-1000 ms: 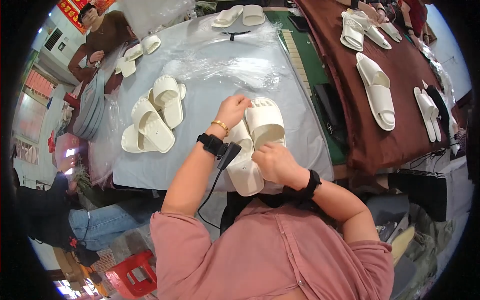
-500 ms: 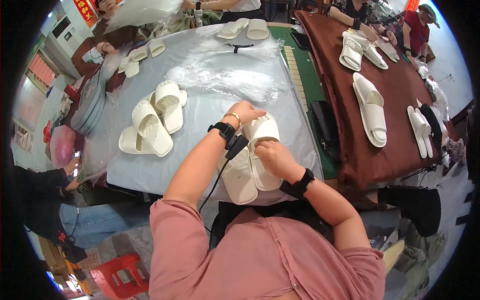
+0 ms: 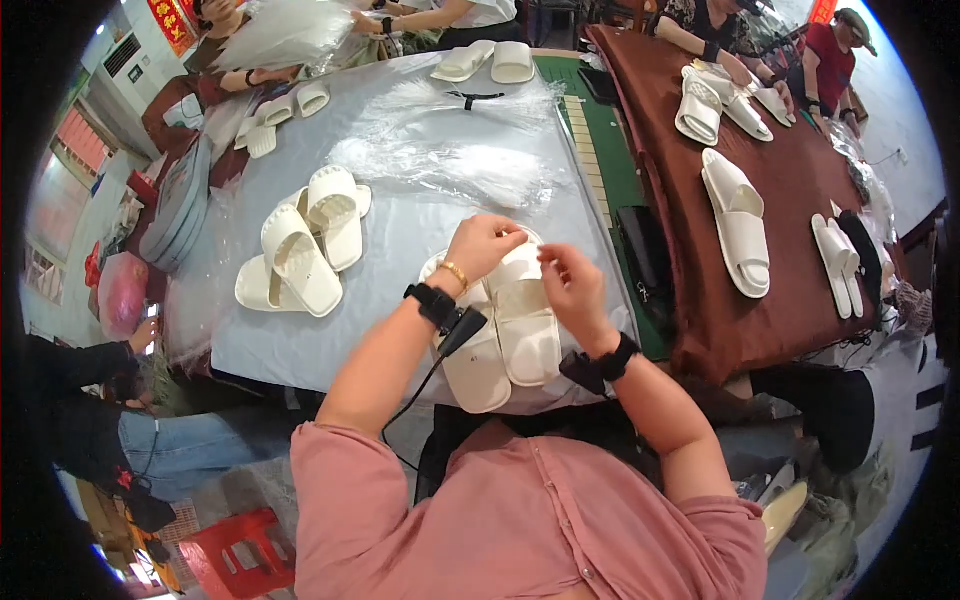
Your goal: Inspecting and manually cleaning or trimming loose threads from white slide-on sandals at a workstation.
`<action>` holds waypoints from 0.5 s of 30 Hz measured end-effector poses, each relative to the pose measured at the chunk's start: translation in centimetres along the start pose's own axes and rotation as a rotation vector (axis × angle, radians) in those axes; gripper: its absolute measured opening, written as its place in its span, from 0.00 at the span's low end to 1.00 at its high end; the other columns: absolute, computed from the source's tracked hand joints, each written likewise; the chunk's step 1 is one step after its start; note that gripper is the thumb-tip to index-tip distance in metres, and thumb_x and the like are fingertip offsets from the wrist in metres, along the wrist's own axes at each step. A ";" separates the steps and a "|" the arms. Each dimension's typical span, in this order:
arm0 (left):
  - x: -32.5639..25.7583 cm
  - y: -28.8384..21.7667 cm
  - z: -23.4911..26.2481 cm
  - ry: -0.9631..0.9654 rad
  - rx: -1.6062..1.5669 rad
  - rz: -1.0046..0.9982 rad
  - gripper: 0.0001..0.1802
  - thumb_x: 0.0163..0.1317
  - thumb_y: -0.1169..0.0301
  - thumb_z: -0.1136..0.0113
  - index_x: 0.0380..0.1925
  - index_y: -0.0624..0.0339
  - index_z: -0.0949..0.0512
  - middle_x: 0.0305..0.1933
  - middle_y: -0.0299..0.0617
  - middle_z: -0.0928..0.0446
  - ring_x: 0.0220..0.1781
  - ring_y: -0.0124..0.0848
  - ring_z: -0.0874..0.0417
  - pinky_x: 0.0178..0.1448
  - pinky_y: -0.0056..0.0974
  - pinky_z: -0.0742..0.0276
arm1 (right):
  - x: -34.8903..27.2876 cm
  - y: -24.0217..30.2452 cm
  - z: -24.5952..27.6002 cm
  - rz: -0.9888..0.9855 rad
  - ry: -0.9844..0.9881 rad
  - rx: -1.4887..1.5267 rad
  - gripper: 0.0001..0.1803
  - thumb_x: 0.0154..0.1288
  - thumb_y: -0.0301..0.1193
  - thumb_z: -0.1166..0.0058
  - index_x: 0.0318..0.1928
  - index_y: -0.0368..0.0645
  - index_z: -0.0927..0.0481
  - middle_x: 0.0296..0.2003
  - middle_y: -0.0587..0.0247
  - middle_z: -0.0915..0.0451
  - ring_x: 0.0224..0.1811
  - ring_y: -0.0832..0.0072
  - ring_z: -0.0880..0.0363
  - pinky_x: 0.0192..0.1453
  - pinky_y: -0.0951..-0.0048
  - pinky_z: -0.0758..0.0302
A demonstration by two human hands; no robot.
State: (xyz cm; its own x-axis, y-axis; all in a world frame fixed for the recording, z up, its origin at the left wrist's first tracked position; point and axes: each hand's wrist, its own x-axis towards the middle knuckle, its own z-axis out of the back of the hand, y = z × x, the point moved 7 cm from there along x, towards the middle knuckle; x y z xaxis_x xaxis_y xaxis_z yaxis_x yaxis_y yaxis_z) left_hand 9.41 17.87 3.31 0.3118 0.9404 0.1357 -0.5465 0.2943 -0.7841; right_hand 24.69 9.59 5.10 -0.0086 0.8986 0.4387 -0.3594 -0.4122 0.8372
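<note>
item: cream slipper pair (image 3: 510,325), near desk (image 3: 400,215) edge, now lying flatter than a second ago. my left hand (image 3: 482,246) fingers pinch the top slipper's strap; my right hand (image 3: 572,287) has lifted off, fingers curled, grasping nothing i can see.

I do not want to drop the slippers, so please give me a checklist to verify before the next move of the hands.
1. Left hand on the cream slipper pair: ok.
2. Right hand at the pair's upper end: ok, exact grip cannot tell.
3. Pair resting on the grey table: partly, near end hangs over the edge, not ok.
4. Wrist cable free: cannot tell.
5. Slipper pile apart from the hands: ok.
</note>
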 end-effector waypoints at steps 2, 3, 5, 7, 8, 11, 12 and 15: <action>-1.4 0.0 -0.1 -0.014 -0.095 0.033 0.15 0.57 0.61 0.36 0.34 0.64 0.16 0.25 0.41 0.18 0.28 0.23 0.21 0.34 0.31 0.26 | 1.9 -1.6 -0.5 -0.101 -0.023 0.075 0.11 0.62 0.24 0.47 0.45 0.37 0.22 0.33 0.60 0.18 0.29 0.74 0.21 0.33 0.74 0.25; -2.0 -0.1 -0.2 -0.032 -0.164 0.022 0.13 0.59 0.63 0.37 0.34 0.64 0.16 0.24 0.37 0.19 0.28 0.19 0.24 0.32 0.29 0.28 | 2.3 -2.7 -0.8 -0.221 -0.039 0.168 0.11 0.63 0.25 0.47 0.46 0.36 0.22 0.32 0.62 0.18 0.29 0.77 0.21 0.33 0.77 0.25; -2.5 -0.1 -0.6 -0.044 -0.192 0.041 0.13 0.59 0.64 0.37 0.34 0.64 0.16 0.24 0.36 0.19 0.27 0.19 0.24 0.31 0.28 0.29 | 2.9 -3.5 -1.6 -0.257 -0.005 0.290 0.11 0.64 0.25 0.46 0.45 0.35 0.21 0.32 0.63 0.18 0.30 0.79 0.22 0.34 0.78 0.25; -2.9 0.4 -0.7 -0.045 -0.179 0.089 0.13 0.60 0.65 0.37 0.35 0.64 0.16 0.26 0.36 0.18 0.27 0.19 0.25 0.30 0.28 0.30 | 2.9 -4.1 -2.5 -0.336 0.039 0.408 0.11 0.64 0.26 0.46 0.45 0.33 0.21 0.31 0.64 0.18 0.30 0.80 0.22 0.35 0.80 0.25; -2.9 0.4 -0.7 -0.054 -0.197 0.067 0.13 0.60 0.65 0.37 0.35 0.64 0.16 0.26 0.36 0.18 0.27 0.19 0.25 0.30 0.28 0.30 | 2.8 -4.3 -3.0 -0.360 0.071 0.440 0.11 0.65 0.26 0.46 0.44 0.33 0.21 0.31 0.65 0.18 0.31 0.82 0.22 0.35 0.80 0.25; -3.0 0.7 -1.1 -0.029 -0.210 0.081 0.13 0.60 0.64 0.37 0.35 0.64 0.16 0.26 0.36 0.18 0.27 0.19 0.24 0.31 0.28 0.29 | 2.6 -4.5 -3.4 -0.377 0.090 0.454 0.10 0.64 0.27 0.45 0.42 0.33 0.20 0.30 0.66 0.19 0.30 0.83 0.23 0.35 0.81 0.25; -3.0 0.7 -1.1 -0.032 -0.213 0.075 0.13 0.60 0.64 0.37 0.35 0.64 0.16 0.26 0.36 0.18 0.27 0.19 0.25 0.30 0.28 0.30 | 2.6 -4.4 -3.3 -0.354 0.076 0.434 0.10 0.63 0.27 0.45 0.42 0.34 0.20 0.29 0.65 0.19 0.30 0.83 0.23 0.34 0.82 0.25; -3.2 0.5 -1.1 -0.055 -0.240 0.066 0.12 0.60 0.65 0.37 0.35 0.64 0.16 0.26 0.36 0.19 0.27 0.18 0.25 0.30 0.28 0.30 | 2.6 -4.9 -3.2 -0.376 0.037 0.352 0.09 0.61 0.27 0.44 0.39 0.34 0.19 0.29 0.65 0.19 0.28 0.84 0.23 0.32 0.81 0.26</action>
State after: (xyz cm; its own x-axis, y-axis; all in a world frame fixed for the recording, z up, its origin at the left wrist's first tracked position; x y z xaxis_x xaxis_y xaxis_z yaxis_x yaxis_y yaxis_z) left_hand 9.02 14.84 1.79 0.2354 0.9660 0.1070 -0.3619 0.1893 -0.9128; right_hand 23.46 14.42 1.08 0.0258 0.9965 0.0800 -0.0080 -0.0798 0.9968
